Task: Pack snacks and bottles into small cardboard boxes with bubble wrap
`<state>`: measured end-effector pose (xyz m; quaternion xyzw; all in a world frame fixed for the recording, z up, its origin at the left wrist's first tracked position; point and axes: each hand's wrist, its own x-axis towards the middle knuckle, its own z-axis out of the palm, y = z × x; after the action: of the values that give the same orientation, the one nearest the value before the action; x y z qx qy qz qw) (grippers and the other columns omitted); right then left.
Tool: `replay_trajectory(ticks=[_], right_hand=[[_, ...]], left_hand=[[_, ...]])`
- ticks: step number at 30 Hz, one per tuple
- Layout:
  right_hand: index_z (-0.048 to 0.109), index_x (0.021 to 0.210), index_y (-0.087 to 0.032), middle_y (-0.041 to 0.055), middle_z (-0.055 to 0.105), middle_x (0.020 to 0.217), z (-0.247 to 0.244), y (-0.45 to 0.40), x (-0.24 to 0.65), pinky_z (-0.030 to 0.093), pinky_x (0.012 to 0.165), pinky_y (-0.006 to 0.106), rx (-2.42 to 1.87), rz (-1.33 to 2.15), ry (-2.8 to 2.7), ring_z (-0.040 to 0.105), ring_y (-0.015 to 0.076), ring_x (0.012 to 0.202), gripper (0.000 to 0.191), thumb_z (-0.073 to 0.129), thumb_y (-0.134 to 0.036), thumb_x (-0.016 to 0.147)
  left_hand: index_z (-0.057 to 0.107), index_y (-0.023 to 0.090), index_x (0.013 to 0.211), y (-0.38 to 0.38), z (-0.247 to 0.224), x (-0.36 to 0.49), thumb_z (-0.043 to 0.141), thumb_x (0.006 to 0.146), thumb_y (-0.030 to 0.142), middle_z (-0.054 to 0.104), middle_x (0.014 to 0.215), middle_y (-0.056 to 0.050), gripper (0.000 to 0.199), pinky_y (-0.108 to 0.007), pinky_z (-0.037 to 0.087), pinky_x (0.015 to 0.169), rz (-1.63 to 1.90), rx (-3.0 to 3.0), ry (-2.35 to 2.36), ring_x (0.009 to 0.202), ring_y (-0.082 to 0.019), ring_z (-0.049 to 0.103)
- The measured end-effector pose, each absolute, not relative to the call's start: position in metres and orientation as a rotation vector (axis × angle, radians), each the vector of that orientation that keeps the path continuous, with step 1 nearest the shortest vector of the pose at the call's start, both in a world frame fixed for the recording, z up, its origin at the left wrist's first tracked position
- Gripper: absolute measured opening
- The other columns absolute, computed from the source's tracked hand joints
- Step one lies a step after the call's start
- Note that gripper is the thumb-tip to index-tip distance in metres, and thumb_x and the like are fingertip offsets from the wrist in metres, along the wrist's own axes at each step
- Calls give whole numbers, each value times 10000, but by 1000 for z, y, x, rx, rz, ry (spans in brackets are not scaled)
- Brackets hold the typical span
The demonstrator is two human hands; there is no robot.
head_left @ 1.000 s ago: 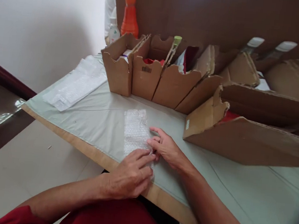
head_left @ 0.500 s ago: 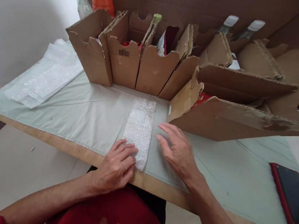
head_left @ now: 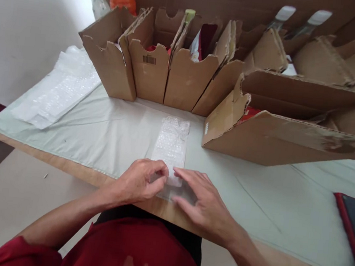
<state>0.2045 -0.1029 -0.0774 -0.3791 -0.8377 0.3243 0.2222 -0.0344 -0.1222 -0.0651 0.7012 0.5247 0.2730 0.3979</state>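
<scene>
A clear bubble wrap pouch (head_left: 171, 143) lies lengthwise on the cloth before me, its near end partly behind my fingers. My left hand (head_left: 145, 180) is at the pouch's near left edge, fingers curled and thumb and fingertips pinched together on the plastic. The pinched bit is mostly hidden. My right hand (head_left: 205, 197) hovers at the near right corner, thumb and fingers apart, with nothing in it.
Cardboard compartments (head_left: 183, 78) line the back. A larger cardboard box (head_left: 291, 140) stands at right. More bubble wrap (head_left: 58, 91) lies at left, and a phone in a red case (head_left: 353, 227) at far right. The table's front edge (head_left: 93, 177) runs close to me.
My left hand has gone from lying flat on the pouch to a pinch at its near end. My right hand has come down and left toward it. The pouch's near end now looks shorter.
</scene>
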Motion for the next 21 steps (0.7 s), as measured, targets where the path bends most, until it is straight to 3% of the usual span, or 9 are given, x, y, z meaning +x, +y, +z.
replay_trajectory(ticks=[3,5,9,13,15,18,21], right_hand=[[664,1264,-214,21,714,890,-96,-105,182,545,788,333,-1227,998,-2001,669,183,788,320,581,-265,959],[657,1260,-194,4,676,812,-103,-101,174,529,700,295,-1306,1085,-1850,639,166,703,338,594,-285,940],[628,1310,-201,-4,681,811,-101,-98,173,522,747,297,-1371,1090,-1829,643,164,715,390,581,-260,927],[631,1325,-219,7,704,844,-96,-103,178,531,771,327,-1419,967,-1937,660,183,752,405,573,-239,924],[643,1309,-228,18,710,875,-98,-106,181,550,792,340,-1391,909,-1954,670,193,780,381,581,-250,934],[664,1275,-236,32,719,926,-103,-111,186,572,822,350,-1292,844,-1982,678,201,816,322,588,-269,964],[671,1260,-233,32,716,916,-107,-116,189,576,824,349,-1245,792,-2003,677,202,816,298,585,-258,975]], left_hand=[[562,205,1345,-122,-67,-37,671,865,437,747,1068,-75,544,-327,545,746,725,1723,1400,951,-238,700],[433,197,1494,-124,-74,-40,699,845,441,724,1100,-86,743,-366,540,828,736,1739,1468,952,-237,686],[377,180,1530,-123,-94,-41,544,928,308,650,848,10,638,-274,474,641,784,1701,1541,631,-130,562],[414,175,1502,-120,-102,-36,542,934,269,632,759,45,590,-252,455,622,860,1729,1572,611,-117,559],[454,195,1477,-121,-98,-36,587,930,292,673,797,28,571,-264,493,668,912,1775,1559,676,-130,613],[466,221,1474,-120,-86,-38,624,938,340,747,1031,-47,571,-302,544,793,1046,1814,1506,936,-184,689],[505,225,1450,-113,-76,-39,595,960,367,748,1188,-79,518,-268,531,681,926,1850,1416,984,-203,684]])
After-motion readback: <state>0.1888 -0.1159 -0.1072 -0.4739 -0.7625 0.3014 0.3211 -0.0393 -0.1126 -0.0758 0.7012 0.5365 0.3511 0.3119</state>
